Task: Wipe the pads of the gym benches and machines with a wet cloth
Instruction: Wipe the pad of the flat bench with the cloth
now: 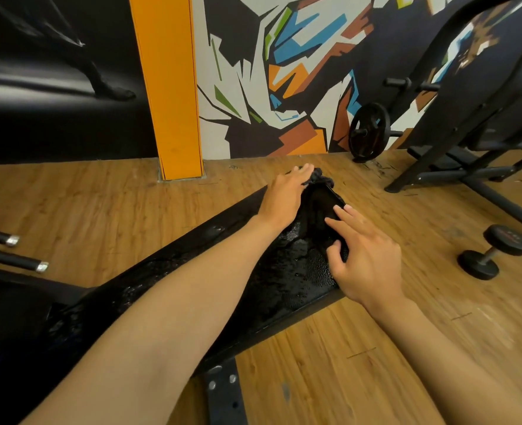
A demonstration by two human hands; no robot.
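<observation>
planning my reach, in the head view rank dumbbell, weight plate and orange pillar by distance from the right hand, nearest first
From the right hand:
1. dumbbell, on the floor just to its right
2. weight plate, by the mural wall, beyond the hand
3. orange pillar, far left at the wall

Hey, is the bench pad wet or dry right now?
Wet. The black bench pad glistens with droplets and streaks along its top, near the dark cloth under the left hand.
</observation>
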